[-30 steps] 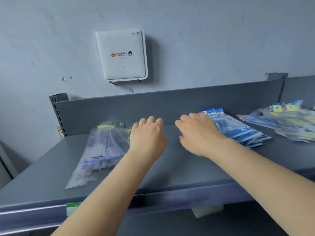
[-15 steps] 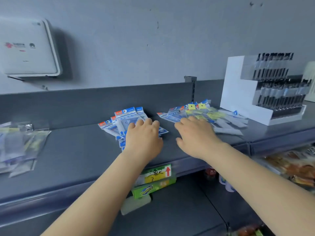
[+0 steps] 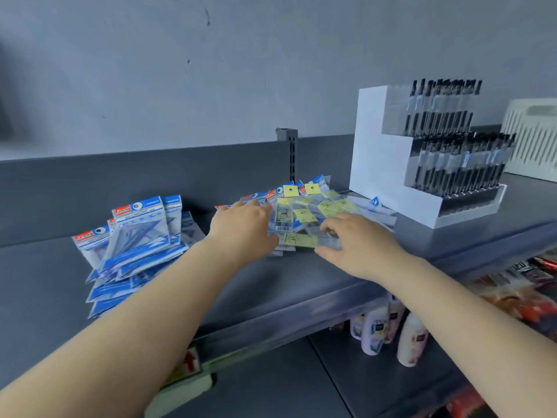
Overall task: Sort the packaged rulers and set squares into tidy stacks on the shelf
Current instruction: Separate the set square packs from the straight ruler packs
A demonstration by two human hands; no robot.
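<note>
A loose heap of blue set square packs [image 3: 135, 236] lies on the grey shelf [image 3: 301, 279] at the left. To its right a mixed pile of clear ruler packs with yellow labels [image 3: 304, 212] sits against the back panel. My left hand [image 3: 241, 227] rests with its fingers on the left side of this mixed pile. At the pile's front right, my right hand [image 3: 358, 245] pinches the end of a clear ruler pack [image 3: 301, 240] between thumb and fingers. Both forearms reach in from below.
A white stepped pen display [image 3: 385, 164] full of black pens stands right of the pile. A white slatted basket [image 3: 533, 137] sits further right. A shelf upright [image 3: 287, 155] rises behind the pile. Bottles [image 3: 376, 330] stand on the lower shelf.
The view has swung right. Both hands have left the blue set square heap for the yellow-labelled pile, where the right hand now pinches a ruler pack.
</note>
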